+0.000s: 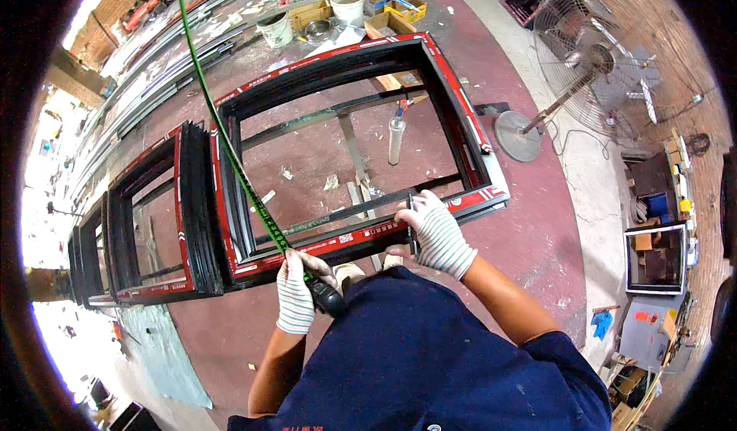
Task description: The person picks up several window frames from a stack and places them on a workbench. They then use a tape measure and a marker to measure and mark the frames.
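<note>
Gloved left hand clamped a green-hosed tool; right hand pressed the window frame at 12 o'clock, mid-job.

Position: the single head view sat on your head, above your own torso and forearms.
Direction: it looked steeply down and forward over the window frame lying on the red floor.
Nearness: your gloved hands at the frame's near edge were close below; the fan and boxes lay far off.
Distortion: fisheye; straight edges bent toward the dark rim.
</note>
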A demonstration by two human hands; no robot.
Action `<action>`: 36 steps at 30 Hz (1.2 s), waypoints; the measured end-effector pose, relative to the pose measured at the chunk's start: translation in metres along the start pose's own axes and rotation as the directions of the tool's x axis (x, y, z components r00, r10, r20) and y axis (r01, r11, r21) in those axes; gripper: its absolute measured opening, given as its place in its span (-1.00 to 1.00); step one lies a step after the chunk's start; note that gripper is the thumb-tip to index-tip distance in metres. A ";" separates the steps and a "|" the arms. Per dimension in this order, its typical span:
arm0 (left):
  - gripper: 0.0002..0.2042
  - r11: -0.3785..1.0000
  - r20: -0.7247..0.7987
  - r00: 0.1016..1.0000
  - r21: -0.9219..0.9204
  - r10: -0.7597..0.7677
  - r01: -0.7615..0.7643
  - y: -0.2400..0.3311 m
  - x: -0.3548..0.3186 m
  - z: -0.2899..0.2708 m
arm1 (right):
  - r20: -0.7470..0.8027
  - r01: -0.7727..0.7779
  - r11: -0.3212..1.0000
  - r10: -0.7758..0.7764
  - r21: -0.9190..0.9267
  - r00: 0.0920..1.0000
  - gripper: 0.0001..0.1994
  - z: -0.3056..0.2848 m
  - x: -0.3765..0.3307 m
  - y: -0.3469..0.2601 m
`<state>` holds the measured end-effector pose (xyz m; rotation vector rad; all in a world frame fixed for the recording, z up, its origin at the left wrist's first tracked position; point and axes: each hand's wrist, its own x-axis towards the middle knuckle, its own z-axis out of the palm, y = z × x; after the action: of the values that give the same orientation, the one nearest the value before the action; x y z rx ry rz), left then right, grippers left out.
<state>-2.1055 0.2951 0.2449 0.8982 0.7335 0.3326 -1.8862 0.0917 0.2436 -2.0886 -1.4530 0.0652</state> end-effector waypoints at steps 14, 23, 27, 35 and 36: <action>-0.59 0.998 -0.153 0.988 -0.054 0.026 -0.034 -0.049 0.012 -0.070 | -0.071 0.030 0.981 -0.045 -0.192 0.996 -0.42 0.037 0.002 0.027; -0.54 0.996 -0.058 0.998 0.087 0.008 -0.003 -0.043 0.022 -0.071 | 0.010 -0.049 0.972 0.053 -0.229 0.999 -0.40 0.026 0.008 0.026; -0.53 0.937 0.095 0.989 0.341 -0.111 0.072 -0.030 0.008 -0.072 | -0.313 -0.067 0.996 0.044 -0.063 0.949 -0.44 0.015 0.000 0.020; -0.63 0.533 0.130 0.824 0.814 -0.552 0.229 0.005 -0.003 -0.080 | -0.431 -0.081 0.606 0.648 0.791 0.628 -0.49 -0.016 -0.090 0.007; -0.63 0.491 0.114 0.799 0.836 -0.591 0.244 0.010 -0.004 -0.079 | -0.344 -0.144 0.534 0.705 0.833 0.620 -0.44 -0.019 -0.104 0.007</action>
<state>-2.1631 0.3453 0.2222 1.5258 0.6935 -0.7099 -1.9159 -0.0086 0.2264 -1.4594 -0.2641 0.1007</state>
